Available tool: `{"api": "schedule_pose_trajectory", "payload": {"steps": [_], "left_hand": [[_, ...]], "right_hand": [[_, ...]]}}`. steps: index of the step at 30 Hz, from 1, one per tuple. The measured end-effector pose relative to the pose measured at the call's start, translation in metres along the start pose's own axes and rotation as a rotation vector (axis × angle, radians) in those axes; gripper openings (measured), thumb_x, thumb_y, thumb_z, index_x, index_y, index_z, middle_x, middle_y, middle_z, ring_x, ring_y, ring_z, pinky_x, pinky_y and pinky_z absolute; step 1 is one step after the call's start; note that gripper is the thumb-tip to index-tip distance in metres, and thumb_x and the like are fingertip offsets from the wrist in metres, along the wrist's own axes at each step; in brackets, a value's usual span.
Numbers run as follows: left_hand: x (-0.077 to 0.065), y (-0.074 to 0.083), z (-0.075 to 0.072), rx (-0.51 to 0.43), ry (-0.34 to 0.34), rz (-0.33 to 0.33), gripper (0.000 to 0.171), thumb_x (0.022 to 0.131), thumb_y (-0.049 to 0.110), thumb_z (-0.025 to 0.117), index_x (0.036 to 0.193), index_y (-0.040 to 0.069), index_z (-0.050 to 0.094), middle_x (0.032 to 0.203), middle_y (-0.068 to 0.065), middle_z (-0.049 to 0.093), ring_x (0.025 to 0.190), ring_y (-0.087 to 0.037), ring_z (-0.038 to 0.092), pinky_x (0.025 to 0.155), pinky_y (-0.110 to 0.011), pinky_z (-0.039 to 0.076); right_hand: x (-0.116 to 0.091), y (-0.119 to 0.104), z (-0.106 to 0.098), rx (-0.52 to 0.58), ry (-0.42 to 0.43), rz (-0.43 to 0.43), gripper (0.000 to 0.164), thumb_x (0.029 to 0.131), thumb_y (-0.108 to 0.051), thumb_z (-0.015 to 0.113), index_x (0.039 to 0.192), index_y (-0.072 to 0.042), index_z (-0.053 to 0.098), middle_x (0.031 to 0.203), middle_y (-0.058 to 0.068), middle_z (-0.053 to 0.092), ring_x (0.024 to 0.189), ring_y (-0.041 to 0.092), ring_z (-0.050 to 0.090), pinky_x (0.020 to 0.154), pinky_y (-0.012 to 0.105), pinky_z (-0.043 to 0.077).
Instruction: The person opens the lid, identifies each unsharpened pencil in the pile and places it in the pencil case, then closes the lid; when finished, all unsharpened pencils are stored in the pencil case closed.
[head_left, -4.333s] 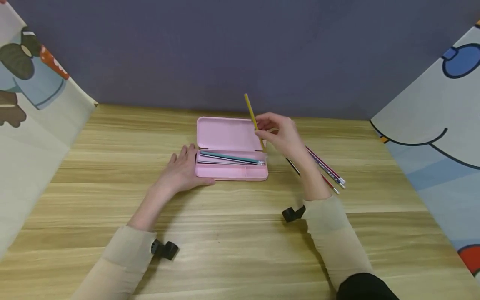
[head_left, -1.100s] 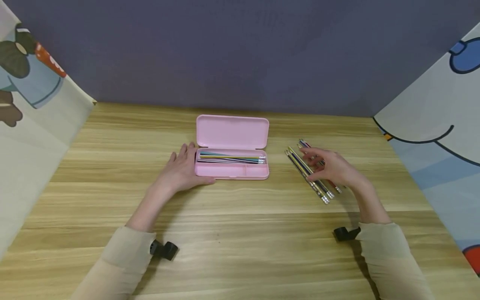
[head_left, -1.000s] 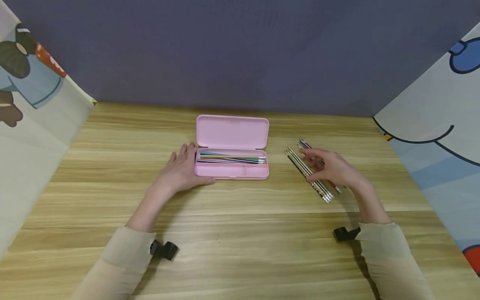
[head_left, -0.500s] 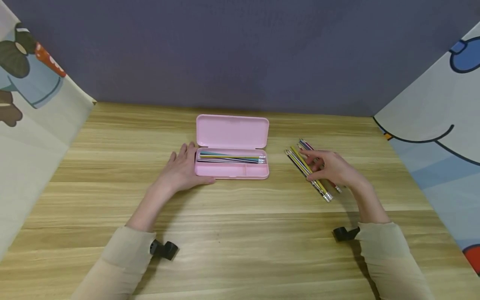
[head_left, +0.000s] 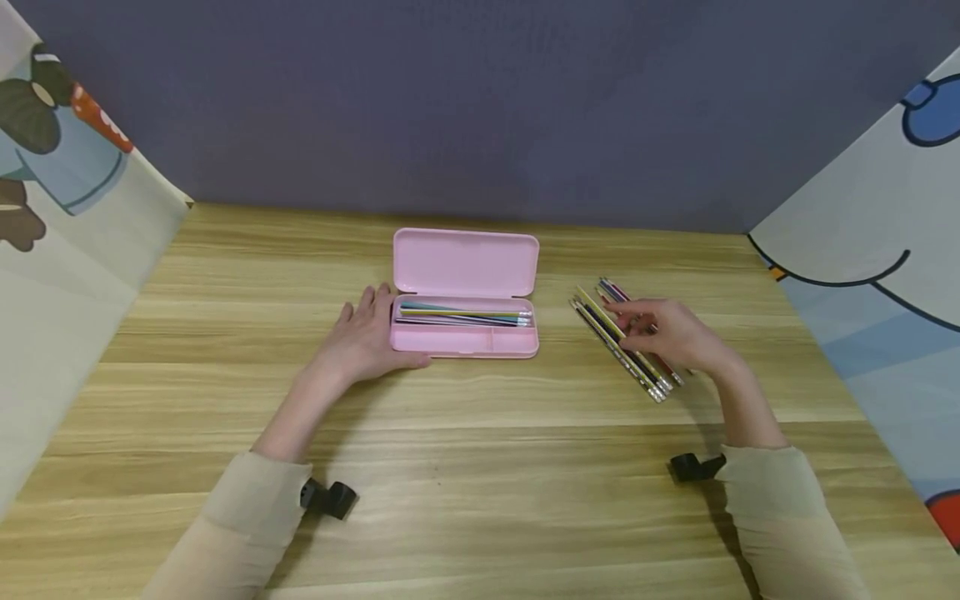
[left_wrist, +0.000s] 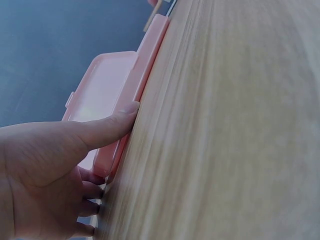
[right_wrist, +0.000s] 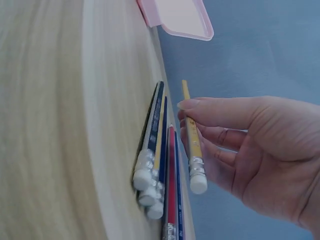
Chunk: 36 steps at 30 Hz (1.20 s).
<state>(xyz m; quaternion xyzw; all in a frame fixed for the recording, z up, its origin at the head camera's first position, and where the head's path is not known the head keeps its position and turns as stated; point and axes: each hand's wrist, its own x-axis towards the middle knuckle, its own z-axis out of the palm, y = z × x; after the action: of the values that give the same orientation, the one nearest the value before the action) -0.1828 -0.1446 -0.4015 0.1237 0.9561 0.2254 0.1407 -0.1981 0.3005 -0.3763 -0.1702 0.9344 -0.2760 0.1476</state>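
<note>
A pink pencil case (head_left: 465, 263) lies open in the middle of the table, lid tipped back. Several pencils (head_left: 457, 315) lie in its long rear compartment. My left hand (head_left: 360, 343) rests at its left end, fingers straight along the side; the thumb touches the front edge in the left wrist view. To the right, my right hand (head_left: 671, 333) pinches a yellow pencil (right_wrist: 194, 137) between thumb and fingers, raised just off the others. Several loose pencils (right_wrist: 155, 135) with white erasers lie under and beside that hand, partly hidden by it in the head view.
The wood-grain table (head_left: 450, 467) ends at a dark blue back panel (head_left: 465, 108). Cartoon-printed panels (head_left: 862, 233) stand at both sides. Each sleeve carries a small black wrist camera (head_left: 327, 498). The case's two small front compartments (head_left: 513, 340) hold nothing.
The yellow pencil held earliest now lies in the case, and my right hand is back at the loose pencils. Among them it has shifted pencils and lifted another yellow one. The left hand stays put.
</note>
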Motion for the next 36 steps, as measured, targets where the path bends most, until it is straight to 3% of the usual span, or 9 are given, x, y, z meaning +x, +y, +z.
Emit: {"api": "schedule_pose_trajectory", "payload": {"steps": [6,10,15,19,22,28,32,36], "left_hand": [[0.001,0.001,0.0,0.004,-0.003,0.0,0.119,0.085,0.058,0.076,0.163,-0.003,0.009,0.171,-0.029,0.008,0.16,-0.048,0.004,0.129,-0.067,0.005],[0.002,0.003,-0.001,0.002,0.001,0.004,0.12,0.084,0.058,0.076,0.162,-0.004,0.009,0.171,-0.029,0.009,0.16,-0.048,0.005,0.129,-0.067,0.005],[0.001,0.001,-0.003,0.012,-0.002,-0.007,0.123,0.085,0.058,0.075,0.162,-0.007,0.005,0.17,-0.03,0.007,0.16,-0.048,0.005,0.129,-0.067,0.005],[0.001,0.001,-0.002,0.02,-0.003,-0.008,0.122,0.085,0.059,0.075,0.162,-0.006,0.006,0.17,-0.03,0.008,0.159,-0.049,0.006,0.129,-0.067,0.006],[0.001,0.002,0.0,0.017,-0.003,-0.003,0.12,0.085,0.059,0.075,0.162,-0.005,0.008,0.17,-0.031,0.009,0.159,-0.049,0.006,0.129,-0.067,0.007],[0.0,0.005,0.003,0.011,-0.007,0.002,0.12,0.085,0.058,0.076,0.163,-0.004,0.008,0.17,-0.03,0.009,0.159,-0.049,0.006,0.128,-0.067,0.007],[-0.001,0.005,0.001,0.02,-0.004,-0.004,0.123,0.085,0.057,0.076,0.162,-0.007,0.005,0.17,-0.03,0.008,0.16,-0.048,0.006,0.129,-0.067,0.007],[-0.001,0.003,0.0,0.025,-0.01,-0.013,0.124,0.085,0.058,0.076,0.161,-0.008,0.003,0.171,-0.03,0.008,0.16,-0.047,0.005,0.129,-0.066,0.007]], "right_hand": [[-0.001,-0.009,-0.003,0.016,0.056,-0.019,0.048,0.099,-0.011,0.067,0.146,-0.01,0.058,0.111,0.012,0.068,0.092,0.011,0.062,0.066,0.021,0.051],[0.004,-0.025,-0.005,0.075,0.151,-0.045,0.048,0.098,-0.011,0.068,0.145,-0.008,0.059,0.117,0.015,0.069,0.098,0.005,0.065,0.072,0.018,0.055],[0.029,-0.059,-0.001,0.206,0.303,-0.129,0.043,0.096,-0.005,0.07,0.138,-0.003,0.063,0.113,0.021,0.07,0.092,-0.002,0.065,0.072,0.016,0.057],[0.053,-0.09,0.008,0.309,0.369,-0.227,0.036,0.096,-0.001,0.069,0.131,0.002,0.064,0.11,0.024,0.068,0.091,0.007,0.066,0.077,0.016,0.058],[0.069,-0.11,0.018,0.332,0.368,-0.277,0.032,0.095,0.0,0.069,0.127,0.002,0.064,0.108,0.022,0.069,0.092,0.014,0.067,0.076,0.016,0.059],[0.088,-0.136,0.042,0.2,0.29,-0.349,0.028,0.095,0.0,0.07,0.123,0.0,0.069,0.106,0.018,0.073,0.098,0.026,0.072,0.081,0.034,0.064],[0.093,-0.141,0.055,0.14,0.219,-0.359,0.025,0.095,-0.002,0.07,0.12,-0.002,0.072,0.107,0.015,0.074,0.098,0.025,0.072,0.084,0.041,0.064],[0.096,-0.145,0.064,0.061,0.189,-0.378,0.023,0.095,-0.007,0.072,0.118,-0.007,0.075,0.103,0.008,0.075,0.095,0.019,0.071,0.083,0.035,0.063]]}}
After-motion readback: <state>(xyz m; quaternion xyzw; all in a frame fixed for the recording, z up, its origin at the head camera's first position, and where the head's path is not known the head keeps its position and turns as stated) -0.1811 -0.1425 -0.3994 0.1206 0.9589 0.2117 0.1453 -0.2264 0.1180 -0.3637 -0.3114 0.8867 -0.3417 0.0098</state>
